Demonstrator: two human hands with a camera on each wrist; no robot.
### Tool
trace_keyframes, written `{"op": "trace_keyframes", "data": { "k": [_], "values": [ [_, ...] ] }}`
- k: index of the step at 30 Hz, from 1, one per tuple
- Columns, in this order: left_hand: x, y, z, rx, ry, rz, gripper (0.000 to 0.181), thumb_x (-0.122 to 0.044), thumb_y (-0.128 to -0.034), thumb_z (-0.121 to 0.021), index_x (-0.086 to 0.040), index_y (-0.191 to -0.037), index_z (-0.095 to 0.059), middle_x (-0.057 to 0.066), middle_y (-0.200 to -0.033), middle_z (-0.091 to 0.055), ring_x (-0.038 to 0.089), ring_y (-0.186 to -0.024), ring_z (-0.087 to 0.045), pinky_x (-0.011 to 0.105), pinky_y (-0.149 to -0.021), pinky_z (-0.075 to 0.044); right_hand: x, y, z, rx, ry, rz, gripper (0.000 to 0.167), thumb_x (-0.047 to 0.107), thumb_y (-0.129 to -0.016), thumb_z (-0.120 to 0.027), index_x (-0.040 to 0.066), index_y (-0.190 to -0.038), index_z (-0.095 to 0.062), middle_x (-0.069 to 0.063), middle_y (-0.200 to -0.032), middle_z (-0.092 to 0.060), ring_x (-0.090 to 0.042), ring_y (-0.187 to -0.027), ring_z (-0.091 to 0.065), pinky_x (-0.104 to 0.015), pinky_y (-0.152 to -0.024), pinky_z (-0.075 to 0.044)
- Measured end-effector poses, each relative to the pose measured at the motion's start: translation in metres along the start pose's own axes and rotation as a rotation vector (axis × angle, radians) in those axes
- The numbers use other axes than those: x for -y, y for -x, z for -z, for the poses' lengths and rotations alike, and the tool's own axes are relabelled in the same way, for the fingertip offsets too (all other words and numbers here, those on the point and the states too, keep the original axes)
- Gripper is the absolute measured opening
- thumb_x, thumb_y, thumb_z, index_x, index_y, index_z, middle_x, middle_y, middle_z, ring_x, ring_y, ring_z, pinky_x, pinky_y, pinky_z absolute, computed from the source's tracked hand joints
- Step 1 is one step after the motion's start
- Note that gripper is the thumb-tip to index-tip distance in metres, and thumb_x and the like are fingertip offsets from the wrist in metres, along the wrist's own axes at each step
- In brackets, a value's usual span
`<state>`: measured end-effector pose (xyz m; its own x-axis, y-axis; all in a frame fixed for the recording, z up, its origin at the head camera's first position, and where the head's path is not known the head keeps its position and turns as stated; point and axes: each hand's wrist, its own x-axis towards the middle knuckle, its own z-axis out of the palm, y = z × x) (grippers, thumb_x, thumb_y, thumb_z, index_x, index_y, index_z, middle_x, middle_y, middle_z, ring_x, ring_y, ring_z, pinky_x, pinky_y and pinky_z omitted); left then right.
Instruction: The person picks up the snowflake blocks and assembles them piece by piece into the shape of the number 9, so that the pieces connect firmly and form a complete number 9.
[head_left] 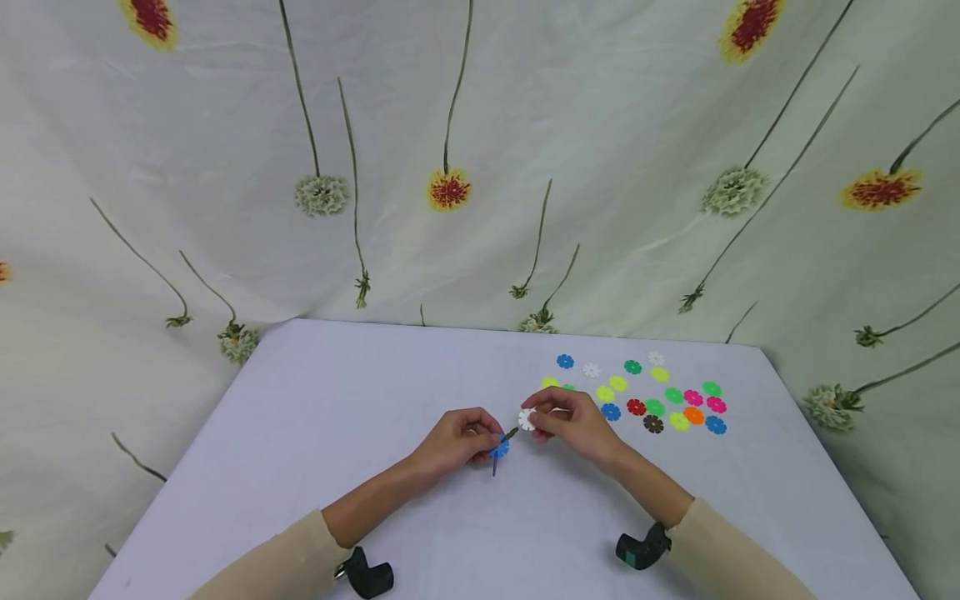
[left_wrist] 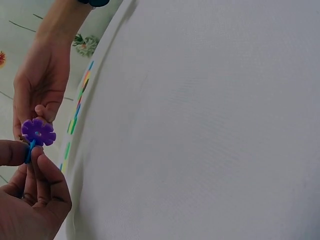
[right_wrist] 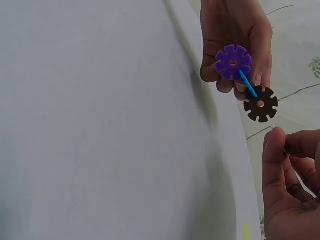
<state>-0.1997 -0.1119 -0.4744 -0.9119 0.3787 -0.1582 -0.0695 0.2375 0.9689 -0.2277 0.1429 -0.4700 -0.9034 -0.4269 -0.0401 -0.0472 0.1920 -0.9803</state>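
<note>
My left hand point(head_left: 459, 440) pinches a blue notched disc point(head_left: 501, 448) between thumb and fingers. Slotted onto it are a purple disc point(right_wrist: 233, 63) on one side and a brown disc point(right_wrist: 261, 104) on the other, so the three form one joined piece. In the head view the purple and brown discs show nearly edge-on. Just to the right, my right hand point(head_left: 572, 421) pinches a white notched disc point(head_left: 527, 419) by its edge, close to the brown disc. From the right wrist camera, the right fingers mostly hide the white disc.
Loose discs in several colours lie flat at the table's back right, among them a red disc point(head_left: 636, 407), an orange disc point(head_left: 693, 415) and a dark brown disc point(head_left: 653, 424). A flower-printed cloth point(head_left: 630, 150) hangs behind the white table point(head_left: 337, 383).
</note>
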Motion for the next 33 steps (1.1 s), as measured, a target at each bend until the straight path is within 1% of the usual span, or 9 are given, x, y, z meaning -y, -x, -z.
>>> {"op": "trace_keyframes", "data": {
  "k": [6,12,16,19,22,25,27,30,33],
  "values": [
    [0.001,0.0,-0.001,0.001,0.006,-0.001,0.021,-0.012,-0.0984,-0.071,0.003,-0.113,-0.071,-0.001,-0.087,-0.07,0.011,-0.076,-0.062,0.022,-0.074,-0.055,-0.003,0.0,-0.006,-0.01,0.0,-0.006,0.026,0.013,-0.105,-0.069,0.0,-0.127,-0.07,-0.021,-0.11,-0.074,-0.022,-0.085,-0.076,-0.024,-0.082,-0.064],
    [0.002,0.001,-0.001,-0.005,0.018,-0.001,0.021,-0.011,-0.0981,-0.07,0.004,-0.112,-0.07,-0.001,-0.087,-0.069,0.012,-0.076,-0.061,0.022,-0.073,-0.055,-0.005,-0.001,-0.012,-0.008,-0.01,0.005,0.026,0.011,-0.104,-0.069,-0.003,-0.126,-0.07,-0.022,-0.109,-0.073,-0.012,-0.08,-0.075,-0.024,-0.08,-0.064],
    [0.003,0.0,-0.002,-0.019,0.02,-0.009,0.02,-0.01,-0.0981,-0.071,0.004,-0.111,-0.07,0.0,-0.089,-0.07,0.01,-0.077,-0.062,0.021,-0.074,-0.056,-0.004,0.001,-0.015,-0.022,-0.013,-0.005,0.025,0.011,-0.104,-0.069,-0.003,-0.125,-0.07,-0.02,-0.11,-0.072,-0.01,-0.079,-0.075,-0.023,-0.08,-0.064],
    [0.004,-0.002,-0.003,-0.025,0.018,-0.032,0.019,-0.009,-0.0987,-0.071,0.005,-0.112,-0.071,0.003,-0.092,-0.072,0.007,-0.079,-0.064,0.02,-0.075,-0.058,-0.003,0.003,-0.015,-0.043,-0.024,-0.021,0.025,0.011,-0.103,-0.07,-0.003,-0.124,-0.07,-0.021,-0.113,-0.072,-0.01,-0.081,-0.076,-0.023,-0.082,-0.064],
    [0.005,-0.003,-0.007,-0.04,-0.008,-0.081,0.018,-0.007,-0.099,-0.071,0.005,-0.112,-0.071,0.008,-0.094,-0.073,0.007,-0.08,-0.065,0.018,-0.075,-0.058,-0.004,0.005,-0.013,-0.054,-0.051,-0.034,0.026,0.01,-0.103,-0.071,-0.004,-0.125,-0.07,-0.021,-0.116,-0.072,-0.01,-0.082,-0.077,-0.024,-0.083,-0.064],
    [0.005,-0.004,-0.009,-0.074,-0.045,-0.126,0.015,-0.006,-0.0986,-0.072,0.004,-0.11,-0.072,0.014,-0.094,-0.073,0.009,-0.077,-0.065,0.018,-0.073,-0.057,-0.004,0.005,-0.012,-0.048,-0.09,-0.032,0.027,0.008,-0.102,-0.072,-0.007,-0.125,-0.069,-0.019,-0.116,-0.073,-0.009,-0.082,-0.078,-0.025,-0.082,-0.065],
    [0.006,-0.004,-0.011,-0.097,-0.065,-0.139,0.013,-0.005,-0.0981,-0.072,0.003,-0.108,-0.072,0.015,-0.093,-0.073,0.01,-0.076,-0.065,0.018,-0.072,-0.055,-0.004,0.005,-0.012,-0.042,-0.111,-0.029,0.028,0.006,-0.101,-0.072,-0.008,-0.124,-0.069,-0.017,-0.114,-0.073,-0.008,-0.081,-0.078,-0.025,-0.081,-0.065],
    [0.007,-0.004,-0.013,-0.104,-0.052,-0.133,0.012,-0.005,-0.098,-0.072,0.003,-0.108,-0.072,0.013,-0.092,-0.071,0.009,-0.075,-0.064,0.018,-0.071,-0.055,-0.004,0.006,-0.013,-0.031,-0.11,-0.025,0.028,0.006,-0.101,-0.072,-0.009,-0.124,-0.068,-0.019,-0.113,-0.073,-0.007,-0.081,-0.078,-0.025,-0.081,-0.065],
    [0.009,-0.005,-0.015,-0.077,-0.01,-0.101,0.014,-0.006,-0.0988,-0.071,0.004,-0.109,-0.071,0.008,-0.091,-0.07,0.009,-0.077,-0.063,0.019,-0.071,-0.056,-0.004,0.006,-0.012,-0.015,-0.093,-0.028,0.028,0.007,-0.102,-0.071,-0.008,-0.125,-0.069,-0.02,-0.113,-0.074,-0.008,-0.08,-0.077,-0.025,-0.081,-0.065]
  ]
}}
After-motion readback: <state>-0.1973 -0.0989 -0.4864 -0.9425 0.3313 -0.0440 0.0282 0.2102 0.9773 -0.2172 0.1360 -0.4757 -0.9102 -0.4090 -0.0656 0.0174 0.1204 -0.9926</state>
